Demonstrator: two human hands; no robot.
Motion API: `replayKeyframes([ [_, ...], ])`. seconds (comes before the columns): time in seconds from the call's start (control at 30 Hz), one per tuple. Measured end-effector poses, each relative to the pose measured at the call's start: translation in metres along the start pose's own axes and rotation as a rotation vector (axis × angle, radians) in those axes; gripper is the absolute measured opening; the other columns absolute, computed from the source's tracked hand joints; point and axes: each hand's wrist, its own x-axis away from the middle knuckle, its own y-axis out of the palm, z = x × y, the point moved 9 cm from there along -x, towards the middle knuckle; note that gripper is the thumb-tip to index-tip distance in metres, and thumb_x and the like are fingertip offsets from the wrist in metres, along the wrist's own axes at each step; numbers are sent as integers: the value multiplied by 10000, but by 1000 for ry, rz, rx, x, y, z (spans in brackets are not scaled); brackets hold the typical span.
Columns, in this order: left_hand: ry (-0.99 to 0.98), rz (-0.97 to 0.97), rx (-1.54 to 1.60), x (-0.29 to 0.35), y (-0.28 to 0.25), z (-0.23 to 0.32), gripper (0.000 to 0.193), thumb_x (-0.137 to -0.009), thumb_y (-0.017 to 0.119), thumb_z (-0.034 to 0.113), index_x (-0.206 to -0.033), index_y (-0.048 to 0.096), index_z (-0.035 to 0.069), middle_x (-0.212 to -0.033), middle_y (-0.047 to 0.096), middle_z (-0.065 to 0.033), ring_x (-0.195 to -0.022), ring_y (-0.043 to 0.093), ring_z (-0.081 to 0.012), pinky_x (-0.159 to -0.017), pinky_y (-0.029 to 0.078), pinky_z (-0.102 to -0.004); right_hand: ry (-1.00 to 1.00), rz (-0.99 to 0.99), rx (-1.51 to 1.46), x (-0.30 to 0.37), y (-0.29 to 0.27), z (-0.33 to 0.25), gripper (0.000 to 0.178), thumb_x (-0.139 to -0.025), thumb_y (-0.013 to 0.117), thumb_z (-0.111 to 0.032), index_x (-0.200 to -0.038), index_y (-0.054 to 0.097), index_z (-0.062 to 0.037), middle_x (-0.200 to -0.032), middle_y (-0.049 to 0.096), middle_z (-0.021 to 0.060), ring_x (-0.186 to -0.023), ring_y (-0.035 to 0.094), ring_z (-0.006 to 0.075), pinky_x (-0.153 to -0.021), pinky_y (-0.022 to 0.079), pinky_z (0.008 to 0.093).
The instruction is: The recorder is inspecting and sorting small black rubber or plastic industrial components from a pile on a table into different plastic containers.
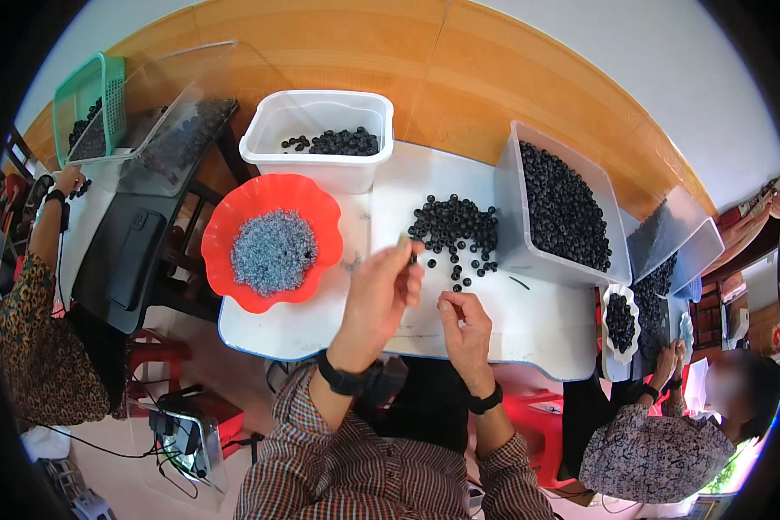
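Observation:
My left hand is raised over the white table, its fingers pinched round a small, dark, round piece that looks like a black bead. Close by on the right, my right hand is held low with thumb and fingertips pressed together; whatever they hold is too small or hidden to see. Just beyond both hands lies a loose pile of black beads, with several strays at its near side. A red wavy-rimmed bowl to the left of my left hand holds many small clear bluish pieces.
Behind the bowl stands a white tub with some black beads. A larger clear bin full of black beads stands at the right. Other people work on both sides: a hand at far left, a patterned sleeve at right. A black phone lies left.

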Motion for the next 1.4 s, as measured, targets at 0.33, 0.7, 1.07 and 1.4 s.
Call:
replayKeyframes([
  [0.33,294,256,88,-127,-10,116,282,-980,583,244,-1019,550,-34,-838,615,-142,-690,654,-234,-647,606,-357,46,49,-115,2,6,27,128,-887,612,33,-1011,626,3,-892,634,93,-730,618,144,-667,506,263],
  [0.7,266,111,-860,-28,-2,45,221,-919,645,187,-969,701,-21,-772,656,-29,-589,572,-71,-503,464,-242,48,31,-74,2,-1,28,132,-887,597,39,-1012,616,-1,-917,625,106,-728,623,170,-658,504,274],
  [1.07,551,46,-1703,-7,-5,-21,152,-830,686,133,-973,690,79,-894,581,-145,-736,634,-344,-624,512,-434,7,61,-71,3,0,19,145,-877,603,43,-1015,614,0,-926,624,107,-729,633,181,-657,518,280],
  [1.4,560,34,-1633,-10,-9,-28,142,-860,664,116,-952,616,19,-838,610,-113,-689,620,-283,-612,489,-394,-3,19,-120,1,-1,5,212,-868,618,44,-1072,640,-10,-959,633,102,-795,643,184,-694,524,277],
])
